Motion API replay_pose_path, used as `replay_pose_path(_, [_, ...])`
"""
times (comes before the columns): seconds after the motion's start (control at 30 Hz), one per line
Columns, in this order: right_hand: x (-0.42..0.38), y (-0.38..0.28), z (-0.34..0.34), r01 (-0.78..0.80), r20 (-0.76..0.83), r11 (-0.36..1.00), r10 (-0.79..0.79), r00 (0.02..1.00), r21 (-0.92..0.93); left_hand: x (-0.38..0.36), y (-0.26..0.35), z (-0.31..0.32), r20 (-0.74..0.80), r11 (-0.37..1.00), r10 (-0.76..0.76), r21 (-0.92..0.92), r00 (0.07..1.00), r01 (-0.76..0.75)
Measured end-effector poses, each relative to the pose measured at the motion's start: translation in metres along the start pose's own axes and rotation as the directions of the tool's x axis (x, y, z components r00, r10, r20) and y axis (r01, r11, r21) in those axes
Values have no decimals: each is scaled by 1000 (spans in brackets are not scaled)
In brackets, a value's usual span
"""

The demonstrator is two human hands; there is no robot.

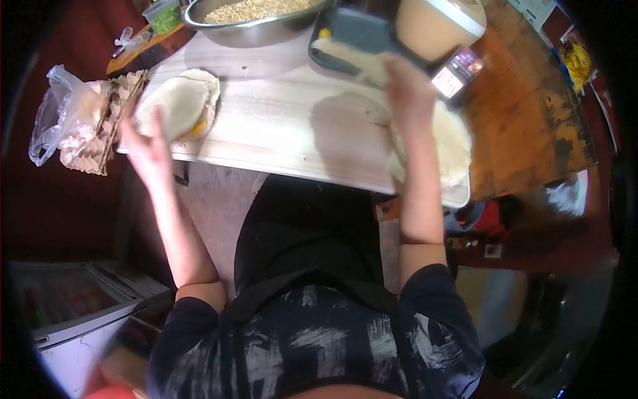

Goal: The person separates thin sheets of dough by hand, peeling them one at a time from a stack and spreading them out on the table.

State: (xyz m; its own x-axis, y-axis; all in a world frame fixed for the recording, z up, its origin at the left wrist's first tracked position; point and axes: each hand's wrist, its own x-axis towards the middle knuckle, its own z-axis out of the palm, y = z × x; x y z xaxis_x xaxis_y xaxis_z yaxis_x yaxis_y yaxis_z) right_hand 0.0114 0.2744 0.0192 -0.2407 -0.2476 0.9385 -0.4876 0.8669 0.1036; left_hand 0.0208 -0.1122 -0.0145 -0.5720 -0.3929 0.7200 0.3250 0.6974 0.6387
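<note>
My right hand (409, 86) is raised over the white work board (286, 133) and grips a pale flat sheet of dough (349, 56), which stretches up and left over a dark tray (359, 30). Under that forearm lies a stack of flat dough sheets (455, 143) at the board's right end. My left hand (146, 146) is blurred, fingers apart and holding nothing. It hovers at the board's left edge, just beside a folded round of dough (179, 100) with something yellow showing under its lower edge.
A metal bowl of grain (252, 16) stands at the back beside a beige container (435, 23) and a small digital scale (458, 70). An egg carton (100, 130) and a plastic bag (56, 116) lie left of the board. The wooden table (531, 113) extends right.
</note>
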Motion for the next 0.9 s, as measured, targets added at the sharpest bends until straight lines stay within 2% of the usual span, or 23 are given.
replay_pose_path(0.03, [-11, -13, 4, 28, 105, 999, -33, 994, 47, -20, 18, 6, 244, 982, -72, -152, 967, 111])
replay_pose_path(0.07, [-23, -28, 6, 52, 206, 993, -72, 976, 102, -44, 27, 17, 507, 910, -195, -226, 840, 348])
replay_pose_path(0.1, [-38, -43, 6, 56, 305, 985, -104, 947, 162, -64, 40, 22, 830, 750, -133, -273, 542, 602])
replay_pose_path(0.13, [-51, -57, 2, 53, 399, 973, -141, 906, 224, -79, 51, 22, 960, 530, -61, -200, 273, 824])
replay_pose_path(0.17, [-60, -67, -6, 42, 411, 970, -140, 901, 238, -91, 57, 22, 984, 451, -76, -107, 158, 886])
replay_pose_path(0.23, [-75, -81, -19, -184, 653, 899, -136, 745, 397, -106, 48, 23, 977, 356, -126, -119, 174, 927])
replay_pose_path(0.27, [-79, -85, -28, -203, 668, 895, -129, 733, 396, -113, 46, 22, 979, 345, -136, -98, 153, 934])
replay_pose_path(0.33, [-78, -83, -41, -331, 659, 855, -17, 752, 400, -117, 42, 23, 982, 362, -135, -77, 133, 929])
replay_pose_path(0.43, [-88, -82, -43, -403, 616, 823, 83, 784, 402, -128, 44, 24, 981, 380, -130, -85, 144, 921])
replay_pose_path(0.47, [-88, -84, -42, -407, 615, 821, 89, 784, 400, -132, 43, 26, 988, 332, -96, -83, 122, 940])
replay_pose_path(0.53, [-85, -92, -37, -359, 622, 827, 14, 783, 433, -134, 46, 28, 990, 324, -80, -82, 114, 943])
replay_pose_path(0.7, [-92, -105, -22, -316, 584, 831, -13, 811, 458, -137, 51, 28, 993, 311, -35, -97, 113, 945])
replay_pose_path(0.77, [-93, -106, -18, -304, 563, 846, 5, 826, 438, -139, 49, 29, 992, 382, -33, -99, 121, 919])
replay_pose_path(0.9, [-92, -110, -14, -301, 542, 840, 9, 841, 452, -137, 53, 28, 992, 391, -44, -90, 116, 916])
